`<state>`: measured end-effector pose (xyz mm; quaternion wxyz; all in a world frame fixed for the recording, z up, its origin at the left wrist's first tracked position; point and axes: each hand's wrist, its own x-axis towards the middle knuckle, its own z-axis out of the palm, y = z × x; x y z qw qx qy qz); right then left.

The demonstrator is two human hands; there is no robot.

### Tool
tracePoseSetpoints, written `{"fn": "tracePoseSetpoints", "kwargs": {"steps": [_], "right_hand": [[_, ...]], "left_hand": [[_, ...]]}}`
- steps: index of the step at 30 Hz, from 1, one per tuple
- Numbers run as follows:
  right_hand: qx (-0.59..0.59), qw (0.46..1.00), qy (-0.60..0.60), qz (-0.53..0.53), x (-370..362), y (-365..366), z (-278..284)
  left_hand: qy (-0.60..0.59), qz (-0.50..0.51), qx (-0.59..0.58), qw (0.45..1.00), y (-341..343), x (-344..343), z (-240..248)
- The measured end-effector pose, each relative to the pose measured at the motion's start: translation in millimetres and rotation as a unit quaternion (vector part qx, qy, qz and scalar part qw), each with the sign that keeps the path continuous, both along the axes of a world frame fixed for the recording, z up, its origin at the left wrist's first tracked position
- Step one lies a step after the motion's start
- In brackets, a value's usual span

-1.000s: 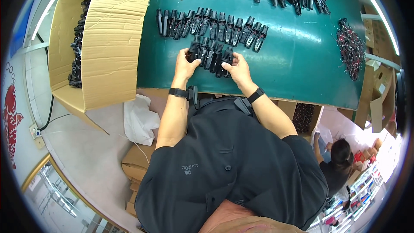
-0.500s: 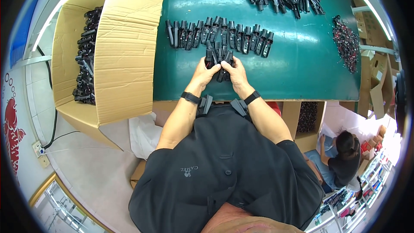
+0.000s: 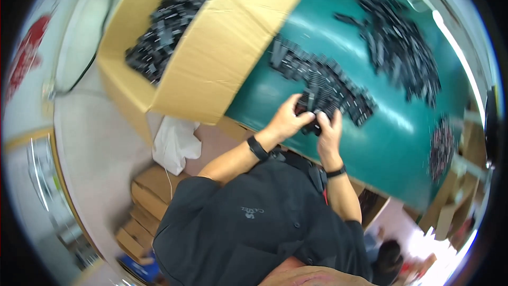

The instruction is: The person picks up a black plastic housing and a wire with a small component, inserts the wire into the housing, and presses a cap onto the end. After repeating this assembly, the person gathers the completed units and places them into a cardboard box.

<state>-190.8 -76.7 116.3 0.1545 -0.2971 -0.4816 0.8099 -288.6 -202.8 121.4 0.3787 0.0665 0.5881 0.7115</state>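
Note:
My left hand and my right hand close in from both sides on a bunch of black plastic housings with ribbed ends. The thumbs meet near the bunch's lower end, and the fingers wrap its outer sides. Its ribbed ends point away from me. How many housings each hand grips is blurred. Just beyond stands a row of similar black housings laid side by side on the green table, reaching past my right hand.
A tall open cardboard box of black parts stands left of the table. A loose pile of black housings lies far right, with a heap of small reddish-dark parts by the right edge. Another person is at lower right.
The whole view has swung and tilted, with the box now larger and nearer the middle. Both hands stay around the bunch of housings. The picture is more blurred.

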Motion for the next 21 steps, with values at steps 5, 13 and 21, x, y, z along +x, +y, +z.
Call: {"fn": "tracePoseSetpoints", "kwargs": {"steps": [5,13,21], "right_hand": [[0.135,0.979,0.119,0.097,-82,-6,125],[0.305,0.891,0.209,0.263,-326,-79,253],[0.336,0.827,0.086,0.442,-523,-145,211]], "left_hand": [[0.138,0.088,0.087,0.983,-28,-53,119],[0.239,0.247,0.149,0.927,-120,-242,229],[0.081,0.359,0.126,0.921,-188,-405,157]]}}
